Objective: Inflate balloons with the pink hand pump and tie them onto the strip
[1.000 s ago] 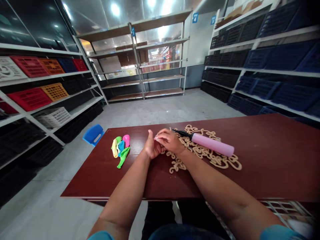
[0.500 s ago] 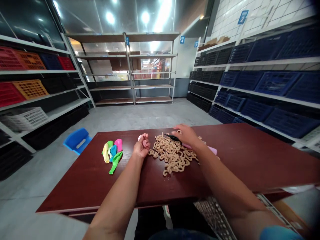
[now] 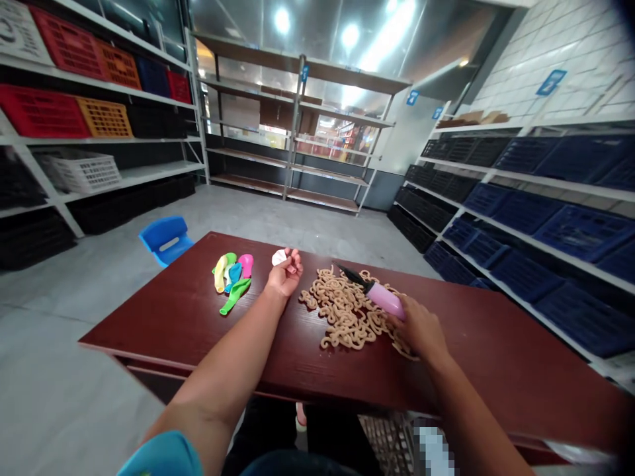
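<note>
Upturned left grip [image 3: 284, 279] pinches a white item [image 3: 279, 257]; right grip [image 3: 421, 325] clasps the pink pump [image 3: 385, 299].

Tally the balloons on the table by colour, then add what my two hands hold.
Green balloons: 2
Yellow balloon: 1
Blue balloon: 1
Pink balloon: 1
White piece in left hand: 1
Pink pump in right hand: 1
Total: 7, leaving out a pale patch among the balloons that may be another one.
</note>
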`<state>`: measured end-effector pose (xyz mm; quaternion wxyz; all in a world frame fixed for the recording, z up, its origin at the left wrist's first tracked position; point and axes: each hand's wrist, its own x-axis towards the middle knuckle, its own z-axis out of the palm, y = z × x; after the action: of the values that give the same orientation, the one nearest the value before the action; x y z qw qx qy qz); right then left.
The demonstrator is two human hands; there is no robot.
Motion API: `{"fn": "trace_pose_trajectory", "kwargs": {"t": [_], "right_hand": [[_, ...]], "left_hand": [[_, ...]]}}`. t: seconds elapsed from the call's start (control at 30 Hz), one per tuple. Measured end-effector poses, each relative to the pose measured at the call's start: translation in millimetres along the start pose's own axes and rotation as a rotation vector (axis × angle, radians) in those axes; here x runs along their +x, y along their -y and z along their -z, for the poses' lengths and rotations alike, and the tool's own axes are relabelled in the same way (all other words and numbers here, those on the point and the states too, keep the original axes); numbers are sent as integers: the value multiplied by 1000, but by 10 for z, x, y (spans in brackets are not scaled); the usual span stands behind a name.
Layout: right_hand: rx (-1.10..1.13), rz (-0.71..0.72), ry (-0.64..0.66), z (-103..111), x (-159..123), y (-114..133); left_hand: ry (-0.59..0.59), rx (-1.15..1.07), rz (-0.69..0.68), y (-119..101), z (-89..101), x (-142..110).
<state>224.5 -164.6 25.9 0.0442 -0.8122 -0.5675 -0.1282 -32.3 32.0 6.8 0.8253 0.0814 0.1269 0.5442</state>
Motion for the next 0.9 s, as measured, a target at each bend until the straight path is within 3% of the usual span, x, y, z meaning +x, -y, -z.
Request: {"fn": "trace_pose_trajectory", "kwargs": {"t": [0.1,0.23,0.5,0.73,0.9], "right_hand": [[40,175,-124,116,-25,218],[44,303,-155,139,-42,446],[25,276,-146,96,-51,559],[69,268,-136,157,-16,662],[70,310,-149,199,71,775]], "left_hand": [[-38,5,-2,-4,-9,6],[-38,3,-25,2,-27,7],[-11,61,-50,38,-56,-6],[3,229,-228,135,-130,-69],[-83,128,-273,142,-131,-43]]}}
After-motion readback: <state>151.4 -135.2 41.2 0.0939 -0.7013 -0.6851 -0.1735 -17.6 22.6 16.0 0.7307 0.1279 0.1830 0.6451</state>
